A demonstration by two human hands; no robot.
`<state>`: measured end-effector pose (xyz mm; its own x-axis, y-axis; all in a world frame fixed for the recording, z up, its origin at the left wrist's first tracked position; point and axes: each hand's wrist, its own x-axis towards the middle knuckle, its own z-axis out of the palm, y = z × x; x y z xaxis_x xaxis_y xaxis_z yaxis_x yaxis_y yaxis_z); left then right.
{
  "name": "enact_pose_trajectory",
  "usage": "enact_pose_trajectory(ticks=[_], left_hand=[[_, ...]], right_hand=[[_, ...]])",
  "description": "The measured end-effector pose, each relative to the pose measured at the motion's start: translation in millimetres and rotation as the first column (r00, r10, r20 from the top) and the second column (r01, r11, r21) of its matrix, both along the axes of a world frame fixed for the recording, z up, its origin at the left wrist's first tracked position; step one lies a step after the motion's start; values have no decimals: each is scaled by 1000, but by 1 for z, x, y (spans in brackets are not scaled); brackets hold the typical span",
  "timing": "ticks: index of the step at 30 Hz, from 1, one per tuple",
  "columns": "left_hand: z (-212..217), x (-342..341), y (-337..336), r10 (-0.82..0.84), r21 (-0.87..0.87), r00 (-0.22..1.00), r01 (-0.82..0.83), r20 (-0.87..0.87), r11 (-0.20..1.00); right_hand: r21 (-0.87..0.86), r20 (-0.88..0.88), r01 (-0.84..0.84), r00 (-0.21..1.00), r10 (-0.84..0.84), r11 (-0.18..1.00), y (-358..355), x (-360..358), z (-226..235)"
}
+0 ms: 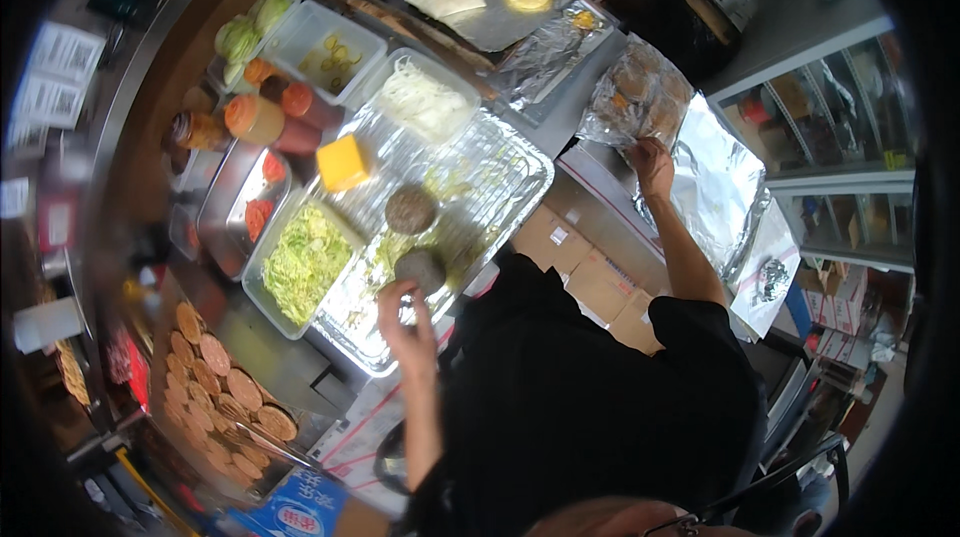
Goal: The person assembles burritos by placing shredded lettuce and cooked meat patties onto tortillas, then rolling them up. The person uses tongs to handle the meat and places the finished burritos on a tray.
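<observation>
Foil tray: silvery, shiny, the landmark in the middle of the counter, with two round brown patties on it.
Left hand: raised at the tray's near edge, fingers curled narrow around the nearer patty, touching it.
Second patty: on the tray, just beyond the first one, apart from it.
Right hand: well right of the tray, fingers pinched on the clear bag of buns.
Cheese block: orange, at the tray's far-left corner.
Shredded lettuce tub: just left of the tray.
White onion tub: beyond the tray, touching its far edge.
</observation>
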<state>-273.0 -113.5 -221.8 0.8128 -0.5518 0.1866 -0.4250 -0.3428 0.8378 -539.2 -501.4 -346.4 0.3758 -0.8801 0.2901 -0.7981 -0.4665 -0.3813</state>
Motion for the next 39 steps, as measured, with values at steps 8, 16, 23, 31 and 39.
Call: enact_pose_trajectory(ticks=[8, 16, 23, 31, 39], left_hand=[[-9, -39, -85, -404, 100, 892, 430, -204, 897], [-34, -57, -138, -618, 10, 755, 635, -219, 772], [-26, -83, -225, -706, 43, 703, 710, -80, 703], [-80, -119, -353, -791, 279, 592, 741, 157, 610], [-101, -116, -389, -686, 179, 721, 665, 99, 725]], right_hand=[[55, 260, 32, 965, -46, 998, 6, -9, 2], [112, 370, 94, 920, -129, 989, 7, -3, -17], [218, 360, -4, 930, -77, 976, -7, -19, -2], [236, 355, -182, 931, 90, 955, -18, -24, 36], [214, 496, -186, 867, 57, 959, -30, -54, 37]])
